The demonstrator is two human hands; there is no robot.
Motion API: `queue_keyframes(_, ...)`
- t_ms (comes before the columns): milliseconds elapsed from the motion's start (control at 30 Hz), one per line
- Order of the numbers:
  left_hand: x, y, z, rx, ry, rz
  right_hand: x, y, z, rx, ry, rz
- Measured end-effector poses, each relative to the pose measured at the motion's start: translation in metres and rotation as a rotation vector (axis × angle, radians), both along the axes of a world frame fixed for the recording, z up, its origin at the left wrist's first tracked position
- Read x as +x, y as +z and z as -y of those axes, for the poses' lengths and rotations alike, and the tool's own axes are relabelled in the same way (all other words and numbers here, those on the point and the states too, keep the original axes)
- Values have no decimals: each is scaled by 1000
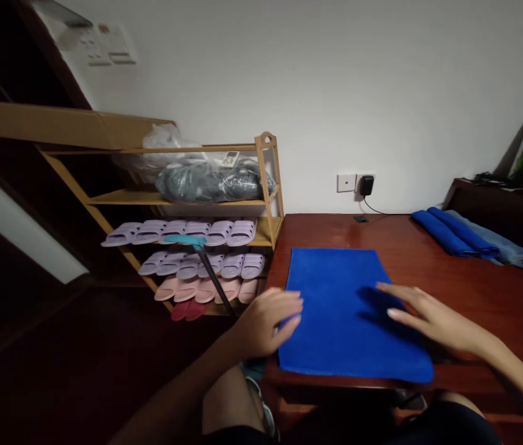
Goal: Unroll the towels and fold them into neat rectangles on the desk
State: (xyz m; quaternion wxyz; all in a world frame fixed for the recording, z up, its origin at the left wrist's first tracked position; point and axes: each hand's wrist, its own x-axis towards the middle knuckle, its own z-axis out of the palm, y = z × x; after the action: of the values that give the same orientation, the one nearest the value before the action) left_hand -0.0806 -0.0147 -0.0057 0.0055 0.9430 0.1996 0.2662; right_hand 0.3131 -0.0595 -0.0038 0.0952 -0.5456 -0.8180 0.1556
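A blue cloth (335, 284) lies spread flat on the reddish-brown wooden table, its near edge reaching the table's front. At the cloth's left edge is my left hand (268, 321), with thumb and fingers apart and blue fabric visible between them; whether they touch it is unclear. My right hand (428, 315) hovers over the right side of the cloth, fingers stretched out and thumb apart, casting a shadow on it. Neither hand visibly holds anything. Farther back on the right, folded blue cloths (456, 232) lie beside a grey-blue cloth (488, 238).
To the left stands a wooden shoe rack (268, 185) with rows of lilac and pink slippers (243, 232) and a plastic-wrapped bundle (210, 179). A dark pole with a turquoise top (187, 241) leans before it. A black adapter (366, 184) sits in the wall socket.
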Motion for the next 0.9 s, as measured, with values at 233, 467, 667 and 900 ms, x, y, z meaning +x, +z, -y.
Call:
queue_keyframes(233, 119, 4, -134, -189, 465, -258, -86, -8, -154, 178, -49, 92)
queue_keyframes(467, 142, -42, -174, -329, 565, -341, -118, -59, -201, 129, -187, 141)
queue_keyframes(667, 117, -57, -187, -410, 625, -347, -67, -70, -198, 75, -265, 173)
queue_keyframes(900, 116, -55, -189, -425, 713, -325, -6, -70, -181, 67, -464, 196)
